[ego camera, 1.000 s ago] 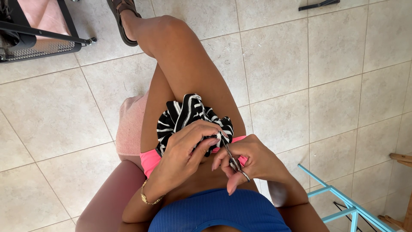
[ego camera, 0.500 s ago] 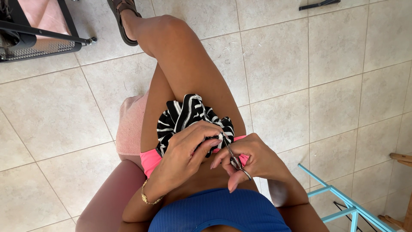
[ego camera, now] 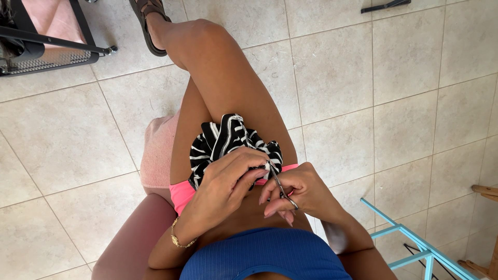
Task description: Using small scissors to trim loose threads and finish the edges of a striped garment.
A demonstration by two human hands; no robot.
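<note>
While beige floor tiles (ego camera: 353,83) spread all around, the person sits with legs crossed. On the lap, the left hand (ego camera: 223,186) pinches a bunched black-and-white striped cloth (ego camera: 223,140). Beside it, the right hand (ego camera: 295,194) grips small scissors (ego camera: 280,186), tips touching that cloth.

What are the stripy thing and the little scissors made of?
The stripy cloth looks like soft fabric: it bunches and folds on the lap, with a matte black-and-white surface. The scissors in the right hand look like metal, thin, grey and a bit shiny. The left hand pinches the cloth.
</note>
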